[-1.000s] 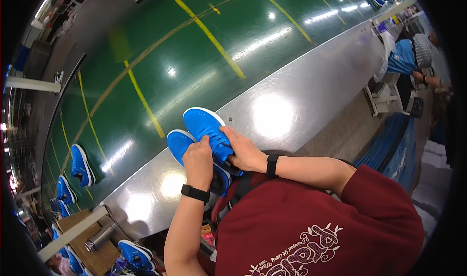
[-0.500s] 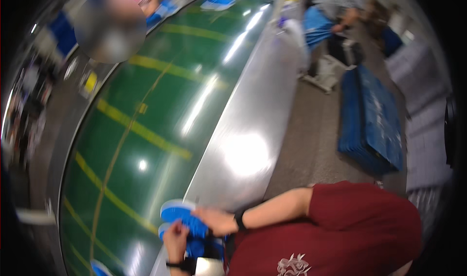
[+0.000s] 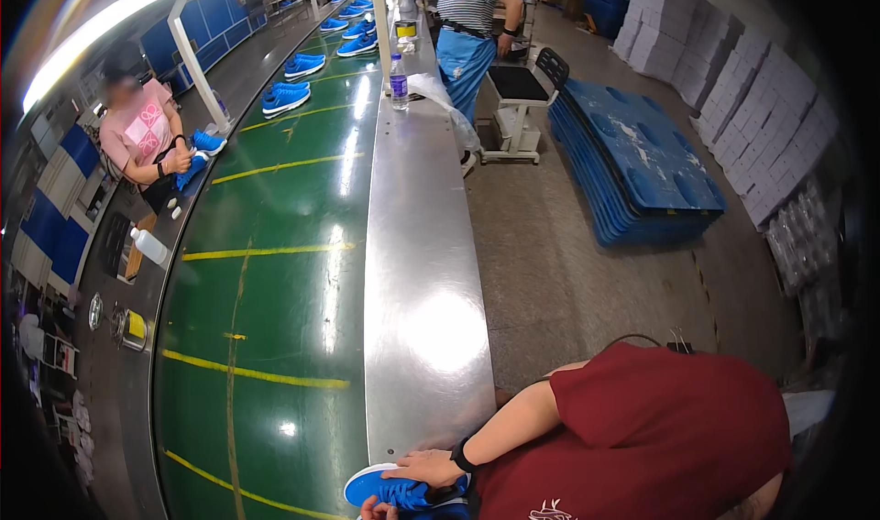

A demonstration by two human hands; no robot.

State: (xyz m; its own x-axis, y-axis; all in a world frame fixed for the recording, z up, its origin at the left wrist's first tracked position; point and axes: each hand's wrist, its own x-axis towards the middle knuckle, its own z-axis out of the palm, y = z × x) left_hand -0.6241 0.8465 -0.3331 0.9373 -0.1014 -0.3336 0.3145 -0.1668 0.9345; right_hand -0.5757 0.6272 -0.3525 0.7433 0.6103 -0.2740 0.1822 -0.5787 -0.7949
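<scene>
A blue sneaker (image 3: 364, 486) with a white sole and blue laces lies at the lower edge, over the near end of the metal ledge. My right hand (image 3: 429, 467), with a black band at the wrist, grips it from above, fingers over the upper beside the laces. Only the curled fingertips of my left hand (image 3: 378, 509) show, pinched close together near the laces. Whatever they hold is too small to make out. Part of a second blue shoe appears under my right forearm, mostly hidden.
A green conveyor belt (image 3: 284, 300) with yellow stripes runs along the left, carrying several blue sneakers farther up. On the metal ledge (image 3: 417, 208) stands a bottle (image 3: 398, 85). Stacked blue pallets (image 3: 632, 153) lie right. Across the belt a person in pink (image 3: 147, 135) handles blue shoes.
My view has swung and sharpened, bringing the far belt and the people into sight. The shoe and both hands now sit lower in the picture; my left hand is mostly cut off.
</scene>
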